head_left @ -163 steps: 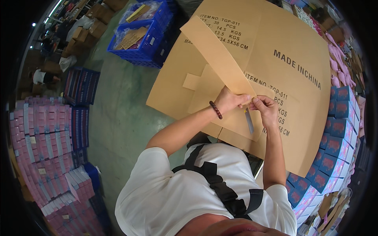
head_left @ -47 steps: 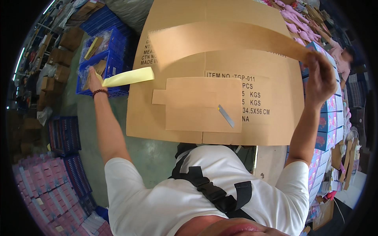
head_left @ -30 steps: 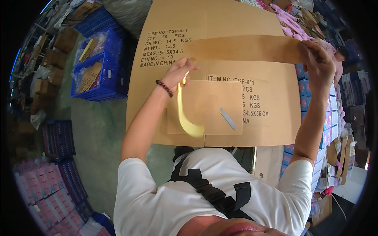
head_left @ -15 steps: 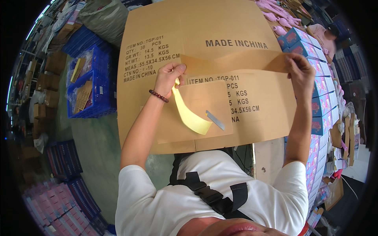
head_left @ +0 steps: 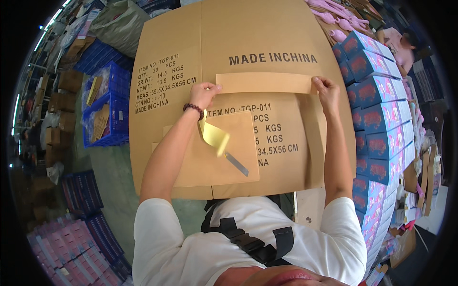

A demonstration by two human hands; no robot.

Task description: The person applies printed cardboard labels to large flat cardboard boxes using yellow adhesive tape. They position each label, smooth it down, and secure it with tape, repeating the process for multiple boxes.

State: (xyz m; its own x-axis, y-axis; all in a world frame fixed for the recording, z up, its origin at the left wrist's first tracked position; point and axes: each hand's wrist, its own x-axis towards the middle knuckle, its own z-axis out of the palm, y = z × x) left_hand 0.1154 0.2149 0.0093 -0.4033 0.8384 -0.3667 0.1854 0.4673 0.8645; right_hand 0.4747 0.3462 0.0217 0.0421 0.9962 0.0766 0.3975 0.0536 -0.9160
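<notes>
A long brown sticker strip is stretched nearly level between my hands, over a large printed cardboard carton. My left hand, with a dark beaded bracelet at its wrist, pinches the strip's left end. At the right end, my right hand pinches a corner between thumb and fingers. A curled yellow strip of paper hangs below my left hand; where it is held is hidden. Under it, a small grey blade lies on smaller brown cardboard sheets stacked on the carton. Whether the sticker touches the carton, I cannot tell.
Blue and pink boxes are stacked along the right side. Pink items lie at the back right, where another person is. Blue crates stand on the floor at left, with pink stacks at lower left.
Both hands have shifted, the right one inward to the left and slightly down. The brown strip has gone from bowed and tilted to flat and facing up. The yellow paper has curled up shorter.
</notes>
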